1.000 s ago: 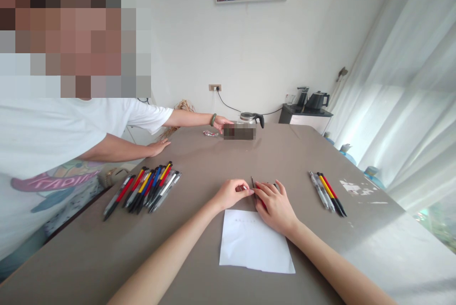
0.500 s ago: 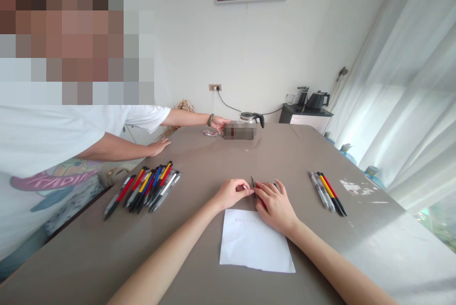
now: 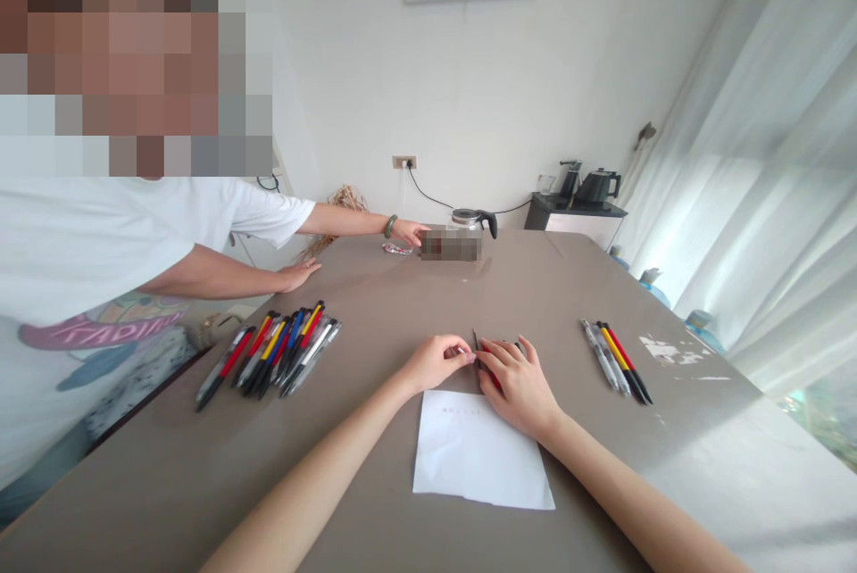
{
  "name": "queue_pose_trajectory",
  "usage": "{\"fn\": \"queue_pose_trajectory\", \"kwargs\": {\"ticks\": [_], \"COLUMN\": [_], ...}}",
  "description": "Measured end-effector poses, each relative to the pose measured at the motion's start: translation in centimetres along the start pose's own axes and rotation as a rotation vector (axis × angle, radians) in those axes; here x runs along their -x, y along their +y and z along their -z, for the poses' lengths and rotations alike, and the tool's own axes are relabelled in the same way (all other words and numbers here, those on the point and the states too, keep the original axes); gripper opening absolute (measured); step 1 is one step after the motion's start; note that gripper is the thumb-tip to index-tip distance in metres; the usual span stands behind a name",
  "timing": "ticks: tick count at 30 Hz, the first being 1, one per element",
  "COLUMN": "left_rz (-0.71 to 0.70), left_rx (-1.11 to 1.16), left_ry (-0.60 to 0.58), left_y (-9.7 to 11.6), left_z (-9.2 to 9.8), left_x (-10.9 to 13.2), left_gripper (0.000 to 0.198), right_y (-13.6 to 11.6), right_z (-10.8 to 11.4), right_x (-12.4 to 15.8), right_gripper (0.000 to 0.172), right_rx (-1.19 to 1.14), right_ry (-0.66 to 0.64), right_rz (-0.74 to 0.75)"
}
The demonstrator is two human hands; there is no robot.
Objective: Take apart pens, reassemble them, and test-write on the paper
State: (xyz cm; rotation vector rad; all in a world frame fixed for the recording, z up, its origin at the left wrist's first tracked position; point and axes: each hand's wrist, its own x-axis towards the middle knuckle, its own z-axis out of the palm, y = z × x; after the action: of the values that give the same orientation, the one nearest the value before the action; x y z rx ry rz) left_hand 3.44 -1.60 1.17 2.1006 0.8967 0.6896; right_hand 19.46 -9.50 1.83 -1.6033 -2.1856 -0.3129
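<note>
Above the sheet of white paper (image 3: 482,457), my left hand (image 3: 438,361) is closed in a pinch, its fingertips almost meeting my right hand's. What it pinches is too small to make out. My right hand (image 3: 515,386) rests on the table with its fingers bent over a red pen part (image 3: 492,374), which shows between thumb and forefinger. A thin dark rod (image 3: 475,338), like a pen refill, points away from me beside the fingertips. Dark bits show between the right fingers, mostly hidden. Faint writing runs along the paper's top, and the right wrist overlaps its corner.
Many-coloured pens (image 3: 285,350) lie in a pile at the left. Several more pens (image 3: 614,361) lie at the right. Another person's hand (image 3: 408,232) touches a blurred-out thing by a glass pot (image 3: 465,218) at the far edge; their other hand (image 3: 299,275) rests on the table.
The view has shifted very slightly, and the other person's head and upper body have moved a little left. My hands have stayed almost still.
</note>
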Motion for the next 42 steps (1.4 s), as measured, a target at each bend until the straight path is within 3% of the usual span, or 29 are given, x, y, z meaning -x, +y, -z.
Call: {"fn": "queue_pose_trajectory", "kwargs": {"ticks": [32,42], "left_rz": [0.000,0.004], "left_rx": [-0.007,-0.014], "left_ry": [-0.035,-0.049], "left_y": [0.37,0.58], "left_z": [0.02,0.02], "left_x": [0.12,0.17], "left_gripper": [0.035,0.036], "right_y": [-0.09,0.00], "right_z": [-0.01,0.20], "right_x": [0.09,-0.01], "right_gripper": [0.027,0.023], "right_rx": [-0.007,-0.011], "right_ry": [0.003,0.069], "right_rz": [-0.004,0.038]}}
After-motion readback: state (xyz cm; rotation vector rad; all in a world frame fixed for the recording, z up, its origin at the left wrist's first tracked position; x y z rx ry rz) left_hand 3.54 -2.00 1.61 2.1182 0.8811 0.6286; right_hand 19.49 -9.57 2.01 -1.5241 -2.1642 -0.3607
